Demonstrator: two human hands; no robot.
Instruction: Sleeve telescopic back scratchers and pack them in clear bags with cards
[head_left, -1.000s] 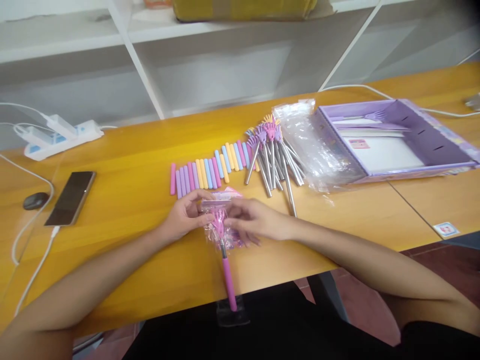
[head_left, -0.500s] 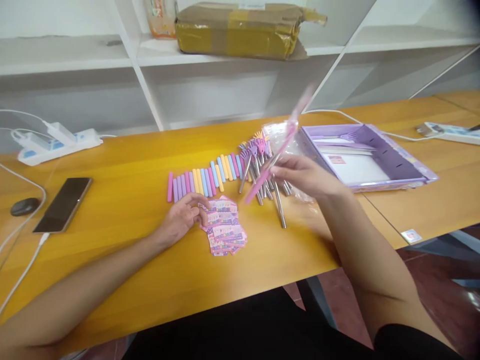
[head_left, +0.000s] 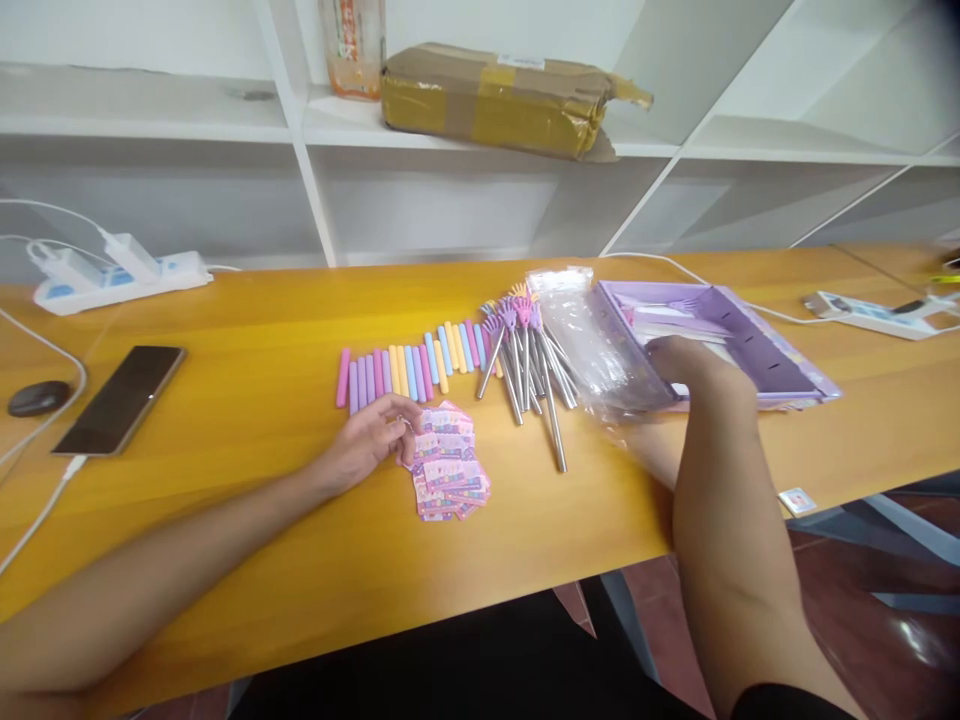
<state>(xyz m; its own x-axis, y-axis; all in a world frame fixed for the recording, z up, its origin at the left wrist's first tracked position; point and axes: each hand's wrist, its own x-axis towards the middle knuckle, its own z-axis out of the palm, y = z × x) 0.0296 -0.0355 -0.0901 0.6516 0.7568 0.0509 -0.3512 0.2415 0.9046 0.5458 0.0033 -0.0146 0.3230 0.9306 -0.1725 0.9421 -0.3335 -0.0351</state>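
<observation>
Head view: table (head_left: pixel 540 535), bearing one purple box (head_left: pixel 772 355) and, left of it, heaped scratchers (head_left: pixel 524 314). Right hand (head_left: pixel 679 362), inside box, finger spread and hold hidden, cannot tell; left hand (head_left: pixel 377 438), fingers loosely curled, half open, gripping nothing, beside cards (head_left: pixel 450 462); coloured tubes (head_left: pixel 411 372) in a row beyond

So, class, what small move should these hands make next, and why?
Probably the left hand should take one of the pink printed cards, since it curls at their edge while the right hand is at the purple box.
</observation>
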